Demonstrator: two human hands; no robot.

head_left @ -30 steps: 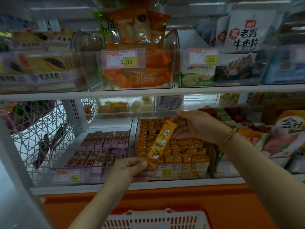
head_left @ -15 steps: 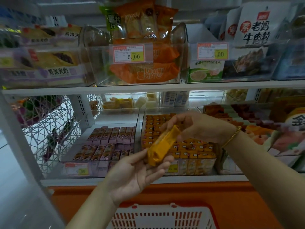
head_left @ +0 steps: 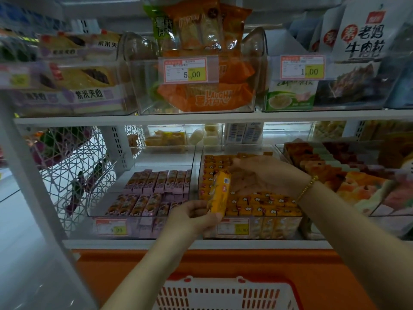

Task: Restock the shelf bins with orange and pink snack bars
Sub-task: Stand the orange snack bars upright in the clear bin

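Tilting upright over its bin (head_left: 288, 227), the orange snack bar (head_left: 220, 193) nears slotting; left grip (head_left: 194, 214) pinches it, right grip (head_left: 261, 175) released.

Setting: retail shop, snack aisle. White shelf boards (head_left: 89, 119) in two tiers. Clear plastic bins (head_left: 259, 52) stand side by side on each tier, stocked with sealed, printed snack packs. On the lower tier, pink snack bars (head_left: 156, 182) fill the left bin and orange snack bars (head_left: 268, 206) stand in rows to their right. Price tags on bin fronts: "5.00" (head_left: 185, 69) and "1.00" (head_left: 302, 67) above, another tag (head_left: 111, 228) below. Red shopping basket (head_left: 223, 294) nearest, below the shelf edge.
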